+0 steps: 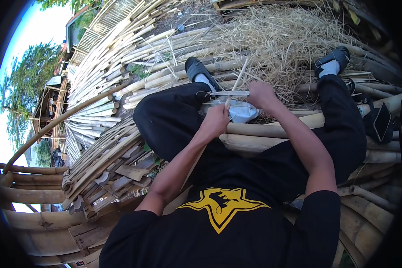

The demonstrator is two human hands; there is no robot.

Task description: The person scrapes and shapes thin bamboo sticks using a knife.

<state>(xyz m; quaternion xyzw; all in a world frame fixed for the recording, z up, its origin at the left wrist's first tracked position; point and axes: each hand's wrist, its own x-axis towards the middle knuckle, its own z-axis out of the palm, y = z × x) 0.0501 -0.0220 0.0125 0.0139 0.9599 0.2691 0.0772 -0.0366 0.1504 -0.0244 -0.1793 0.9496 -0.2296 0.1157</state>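
My left hand (215, 119) is closed around a thin bamboo strip (239, 77), which slants up and away past the fingers. My right hand (261, 95) grips a knife, its handle hidden in the fist. The knife's flat metal blade (236, 93) points left and lies across the strip just above my left hand. Beneath the hands, between my legs, is a crumpled whitish plastic bag (243, 112); its contents cannot be made out.
A heap of pale shavings (286, 44) spreads beyond my hands, between my shod feet. Bamboo poles (165, 47) cover the ground ahead and left. Split bamboo pieces (120, 165) are stacked at my left. A phone-like dark slab (382, 121) stands beside my right leg.
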